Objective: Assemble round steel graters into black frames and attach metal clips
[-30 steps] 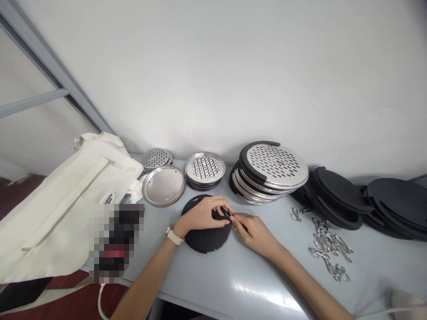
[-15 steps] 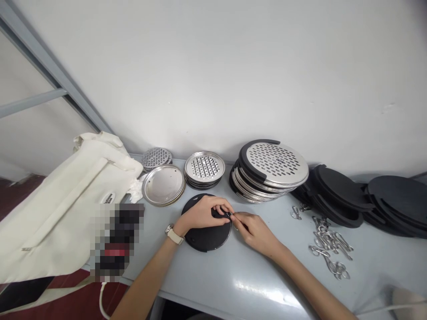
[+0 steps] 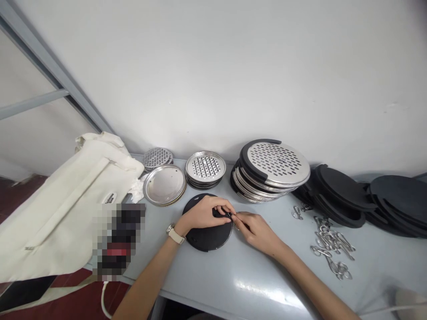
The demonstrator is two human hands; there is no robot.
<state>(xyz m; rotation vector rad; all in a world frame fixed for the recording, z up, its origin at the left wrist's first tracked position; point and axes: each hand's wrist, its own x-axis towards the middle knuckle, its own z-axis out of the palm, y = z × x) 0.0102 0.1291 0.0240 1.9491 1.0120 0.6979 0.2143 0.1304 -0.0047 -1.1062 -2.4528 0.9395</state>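
A round black disc [image 3: 208,238] lies on the grey table, with a small opening near its upper left edge. My left hand [image 3: 207,212] rests over the disc and is closed on its right edge, thumb and fingers together. At that same edge my right hand [image 3: 255,229] is closed in a pinch, its fingertips touching those of the left. A bit of shiny metal wire [image 3: 237,227] shows under the right fingers; most of it is hidden. To the right lies a loose pile of metal wire clips [image 3: 330,240].
Along the wall stand plain metal lids [image 3: 164,184], small perforated discs [image 3: 156,158], grater plates [image 3: 206,168], and a tall stack of large perforated plates [image 3: 276,163]. Black round covers [image 3: 347,186] pile up at the right. A cream bag [image 3: 76,191] hangs over the left edge.
Both hands stay at the disc's right edge in nearly the same pose. The whole view has shifted very slightly.
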